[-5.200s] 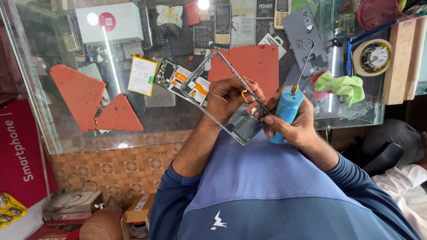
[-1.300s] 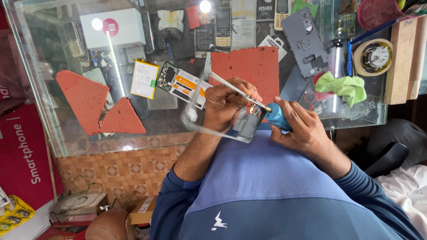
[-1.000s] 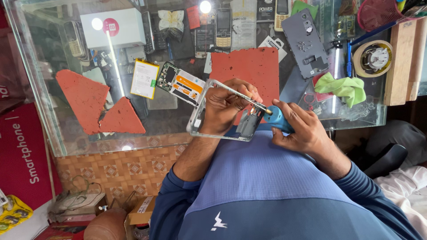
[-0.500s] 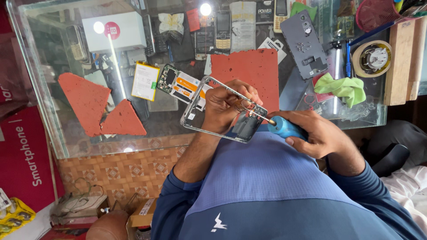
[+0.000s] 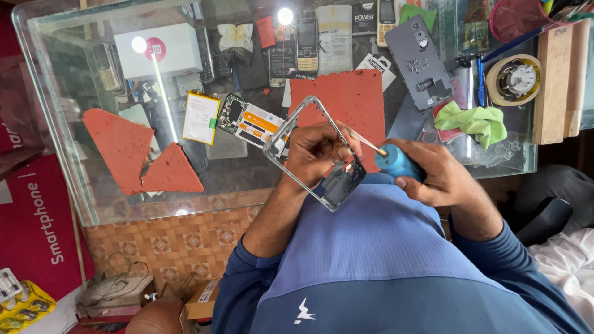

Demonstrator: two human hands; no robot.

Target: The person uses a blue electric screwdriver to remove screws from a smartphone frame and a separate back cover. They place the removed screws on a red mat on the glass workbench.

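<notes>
Beyond both hands: glass bench (image 5: 93,185), red mat (image 5: 346,102). Left hand (image 5: 318,148) wrapped around clear phone frame (image 5: 291,127); right hand (image 5: 436,176) closed on blue tool (image 5: 396,164), tip just beside frame's edge. Risk, probably: slipping tip, cracked thin frame.

Mid-frame, the left hand (image 5: 318,151) holds a phone frame (image 5: 312,154) over the glass table (image 5: 74,161); the right hand (image 5: 436,176), just right, holds a tool (image 5: 393,162). A cloth (image 5: 473,120) lies right, a tape roll (image 5: 513,79) upper right, a battery (image 5: 201,117) left.
</notes>
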